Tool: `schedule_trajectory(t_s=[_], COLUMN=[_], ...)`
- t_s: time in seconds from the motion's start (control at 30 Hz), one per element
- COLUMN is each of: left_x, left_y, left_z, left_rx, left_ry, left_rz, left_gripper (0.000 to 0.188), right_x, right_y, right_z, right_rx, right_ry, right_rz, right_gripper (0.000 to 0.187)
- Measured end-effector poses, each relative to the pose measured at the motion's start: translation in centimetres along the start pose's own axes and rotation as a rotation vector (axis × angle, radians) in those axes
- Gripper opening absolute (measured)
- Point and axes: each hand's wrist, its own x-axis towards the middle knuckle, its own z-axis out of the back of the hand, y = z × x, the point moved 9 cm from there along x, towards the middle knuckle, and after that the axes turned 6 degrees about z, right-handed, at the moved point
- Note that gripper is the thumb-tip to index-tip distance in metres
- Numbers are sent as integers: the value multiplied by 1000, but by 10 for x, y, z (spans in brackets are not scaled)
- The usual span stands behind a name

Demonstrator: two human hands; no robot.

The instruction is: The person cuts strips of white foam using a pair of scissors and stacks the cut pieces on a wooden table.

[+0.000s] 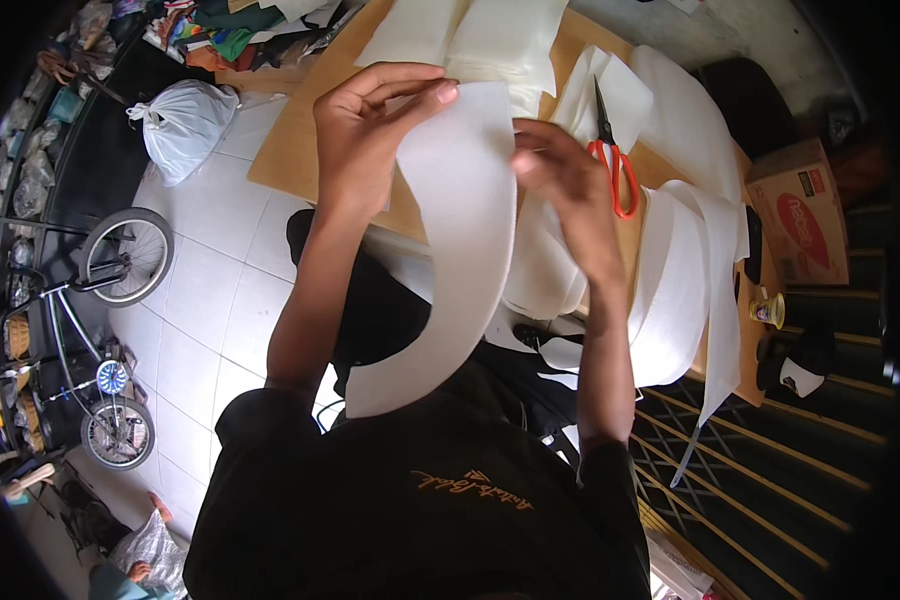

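A curved, band-shaped piece of white sheet material [470, 230], like stiff interfacing or thin foam, hangs in front of me. My left hand [375, 120] pinches its upper left end between thumb and fingers. At the piece's upper right edge is my right hand [565, 175], its fingers smeared by motion, so I cannot tell whether they grip it. Just beyond that hand, orange-handled scissors [615, 175] lie on white sheets on the wooden table [295, 145]. The curved piece's lower end reaches down to my dark shirt.
White sheets [500, 45] are stacked at the table's far side, and curved white pieces [670, 290] overhang its right. A carton [800, 215] and yellow cup [767, 309] sit at the right. On the left stand a white plastic bag [182, 125] and a small bicycle [80, 330].
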Motion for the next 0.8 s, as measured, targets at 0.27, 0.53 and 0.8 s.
schedule_trajectory(t_s=[0.27,0.53,0.8], left_x=[-52,-97,-77], left_y=[56,92,66], left_z=[-46,-12,26], left_rx=[209,104,119], left_ry=[334,308,289], left_rz=[193,500,498], left_gripper=[66,31,28], right_x=[30,97,184], right_y=[-4,-18,-43], right_z=[25,47,4], right_rx=[73,-289,-425], right_ry=[-465,-569,-457], right_rz=[109,150,85], right_gripper=[34,38,35])
